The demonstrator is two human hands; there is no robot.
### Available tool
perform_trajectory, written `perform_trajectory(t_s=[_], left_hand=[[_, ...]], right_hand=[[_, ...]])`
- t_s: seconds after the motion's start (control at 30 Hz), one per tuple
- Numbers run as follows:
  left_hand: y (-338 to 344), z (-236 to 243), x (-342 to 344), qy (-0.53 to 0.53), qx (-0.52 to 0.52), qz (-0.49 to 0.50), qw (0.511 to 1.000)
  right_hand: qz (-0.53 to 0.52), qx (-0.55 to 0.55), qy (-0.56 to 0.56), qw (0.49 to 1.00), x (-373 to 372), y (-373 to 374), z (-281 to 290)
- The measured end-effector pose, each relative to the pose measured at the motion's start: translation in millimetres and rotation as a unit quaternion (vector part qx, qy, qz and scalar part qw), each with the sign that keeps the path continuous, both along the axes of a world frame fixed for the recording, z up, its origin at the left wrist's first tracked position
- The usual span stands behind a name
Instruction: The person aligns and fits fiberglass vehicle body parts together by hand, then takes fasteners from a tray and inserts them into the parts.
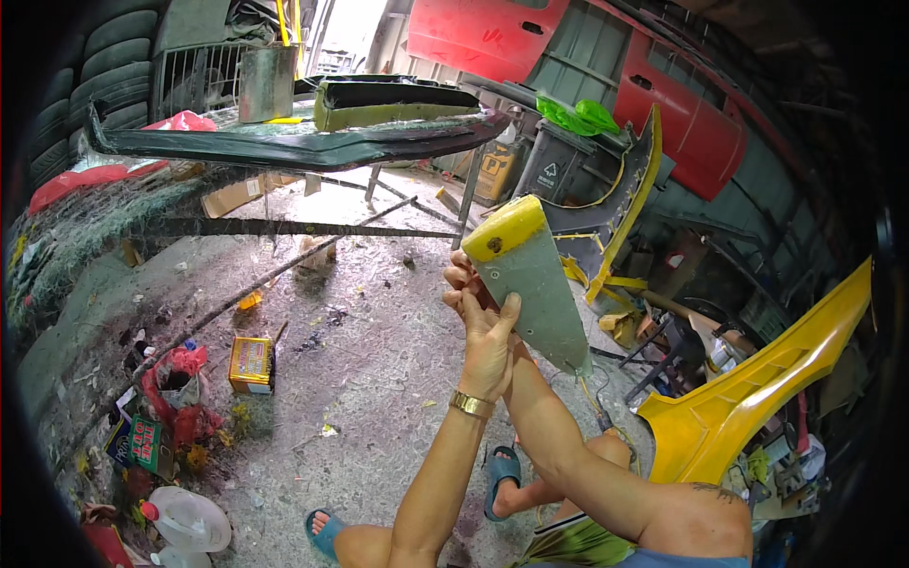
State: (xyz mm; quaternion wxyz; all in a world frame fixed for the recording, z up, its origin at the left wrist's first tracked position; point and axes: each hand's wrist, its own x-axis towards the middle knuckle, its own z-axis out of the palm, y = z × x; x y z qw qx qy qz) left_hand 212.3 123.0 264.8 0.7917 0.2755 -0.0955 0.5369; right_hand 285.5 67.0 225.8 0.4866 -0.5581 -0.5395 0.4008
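Note:
I hold a grey-green wedge-shaped panel (538, 308) with a rounded yellow end tipped up, in the middle of the head view. My left hand (488, 336), with a gold watch at the wrist, grips it near its lower left edge, the thumb on its face. My right hand (466, 284) is mostly hidden behind my left hand and the panel, its fingers curled at the panel's left edge. A large yellow moulded part (757, 388) lies at the right, and another yellow-and-grey part (625, 213) leans beyond the panel.
A dark body part (237, 147) rests on a fibre-covered stand with metal bars (331, 229). Around are stacked tyres (118, 57), red car doors (686, 133), bins (547, 175), a square tin (251, 364), plastic jugs (189, 521) and scattered clutter.

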Motion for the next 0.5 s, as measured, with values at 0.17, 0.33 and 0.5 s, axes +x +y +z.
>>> perform_trajectory(t_s=[0.17, 0.33, 0.5], left_hand=[[0.7, 2.4, -11.7, -0.012, -0.006, -0.064, 0.998], [6.1, -8.2, 1.9, 0.012, 0.003, -0.028, 1.000], [18.3, -4.8, -19.4, 0.004, -0.002, -0.056, 0.998]], right_hand=[[-0.006, -0.018, 0.109, 0.994, 4.6, 18.5, -2.2], [-0.039, -0.035, 0.228, 0.972, 2.2, 39.5, -18.2], [-0.033, -0.098, 0.157, 0.982, 13.2, -69.4, -66.9]])
